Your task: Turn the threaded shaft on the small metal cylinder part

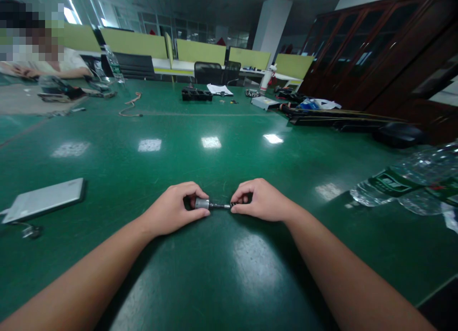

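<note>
We're seeing two bare forearms reaching in from the bottom edge over a glossy green tabletop (214, 164). The left hand (168, 209) is gripping a small silver cylinder (202, 204), thumb and fingers closing around it; a thin dark shaft (218, 206) is sticking out toward the right hand (265, 200), lying level between the two. That right hand is pinching a tiny black piece (233, 205) at the shaft's bright tip; we're not managing to tell whether the two are joined. Off to the left, a flat white slab device (46, 197) is lying with a small connector (31, 232) beside it. On the right, a green-labelled water bottle (388, 182) is lying on its side, a second one overlapping it. Farther back, a tan cable (134, 103) is curling on the left, long dark bars (322, 117) are stretching across the right, and a silver metal box (264, 103) is sitting near them. A black compartment tray (196, 94) and white papers (219, 89) are lying mid-table; a white tumbler (266, 78) is standing right of those. Another person (69, 63) is sitting far left. Behind, yellow-green partitions (200, 52) are lining the desks and a dark wooden cabinet (354, 40) is filling the right.
</note>
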`<state>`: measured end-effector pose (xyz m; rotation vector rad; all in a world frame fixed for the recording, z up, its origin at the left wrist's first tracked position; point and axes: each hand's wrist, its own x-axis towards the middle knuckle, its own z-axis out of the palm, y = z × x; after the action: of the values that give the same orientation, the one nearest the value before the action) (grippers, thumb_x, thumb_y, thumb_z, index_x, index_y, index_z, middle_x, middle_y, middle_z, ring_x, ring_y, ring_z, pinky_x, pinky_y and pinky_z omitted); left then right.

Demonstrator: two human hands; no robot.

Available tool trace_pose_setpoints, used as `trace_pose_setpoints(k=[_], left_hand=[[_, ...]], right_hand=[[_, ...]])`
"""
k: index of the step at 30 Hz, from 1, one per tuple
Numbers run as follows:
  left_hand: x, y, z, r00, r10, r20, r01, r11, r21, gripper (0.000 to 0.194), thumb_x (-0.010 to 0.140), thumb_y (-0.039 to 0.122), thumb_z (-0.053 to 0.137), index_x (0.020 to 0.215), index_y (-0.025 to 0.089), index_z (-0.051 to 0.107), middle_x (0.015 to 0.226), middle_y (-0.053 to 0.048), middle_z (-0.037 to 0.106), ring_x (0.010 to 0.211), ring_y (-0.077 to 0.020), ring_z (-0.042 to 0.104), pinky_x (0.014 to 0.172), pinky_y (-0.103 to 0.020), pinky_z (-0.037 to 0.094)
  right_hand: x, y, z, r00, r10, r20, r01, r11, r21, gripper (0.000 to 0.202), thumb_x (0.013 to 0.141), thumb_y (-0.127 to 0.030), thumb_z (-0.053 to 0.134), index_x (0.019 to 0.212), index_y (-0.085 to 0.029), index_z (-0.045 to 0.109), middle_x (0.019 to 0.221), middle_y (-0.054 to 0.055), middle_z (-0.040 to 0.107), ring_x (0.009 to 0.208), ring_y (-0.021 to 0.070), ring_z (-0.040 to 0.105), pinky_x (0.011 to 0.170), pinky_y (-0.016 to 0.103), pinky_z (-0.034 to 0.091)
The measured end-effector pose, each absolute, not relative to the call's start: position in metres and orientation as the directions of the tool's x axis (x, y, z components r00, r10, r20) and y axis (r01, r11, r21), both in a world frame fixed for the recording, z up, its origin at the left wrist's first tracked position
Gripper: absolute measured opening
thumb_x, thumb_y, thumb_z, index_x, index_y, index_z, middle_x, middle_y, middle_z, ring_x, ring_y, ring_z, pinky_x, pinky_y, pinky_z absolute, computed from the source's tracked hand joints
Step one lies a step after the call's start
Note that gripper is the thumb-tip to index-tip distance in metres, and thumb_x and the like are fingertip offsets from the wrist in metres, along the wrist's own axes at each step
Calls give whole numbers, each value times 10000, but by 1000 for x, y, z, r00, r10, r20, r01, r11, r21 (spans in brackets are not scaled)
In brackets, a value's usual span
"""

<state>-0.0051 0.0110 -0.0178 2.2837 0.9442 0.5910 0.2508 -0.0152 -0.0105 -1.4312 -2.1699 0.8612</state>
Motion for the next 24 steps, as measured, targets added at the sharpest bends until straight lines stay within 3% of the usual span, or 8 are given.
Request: trace_pose_setpoints(k=[9, 24], left_hand=[[-3, 11, -16, 637, 756, 148, 517, -562, 646, 257, 742, 322, 771, 947, 193, 688, 856, -18, 672, 768, -179, 617, 706, -286, 468], [0, 12, -17, 665, 726, 174, 464, -585, 666, 212, 778, 334, 737, 928, 191, 693, 880, -32, 683, 786, -178, 624, 716, -280, 475]], right_hand=[[244, -18, -14, -392, 920, -19, 646, 260, -718, 191, 716, -205, 759, 903, -171, 763, 752, 12, 695, 664, 117, 587, 620, 237, 439], [222, -20, -24, -440, 877, 192, 620, 451, -642, 126, 784, -200, 719, 904, -193, 756, 803, 23, 698, 751, 138, 609, 712, 254, 444]])
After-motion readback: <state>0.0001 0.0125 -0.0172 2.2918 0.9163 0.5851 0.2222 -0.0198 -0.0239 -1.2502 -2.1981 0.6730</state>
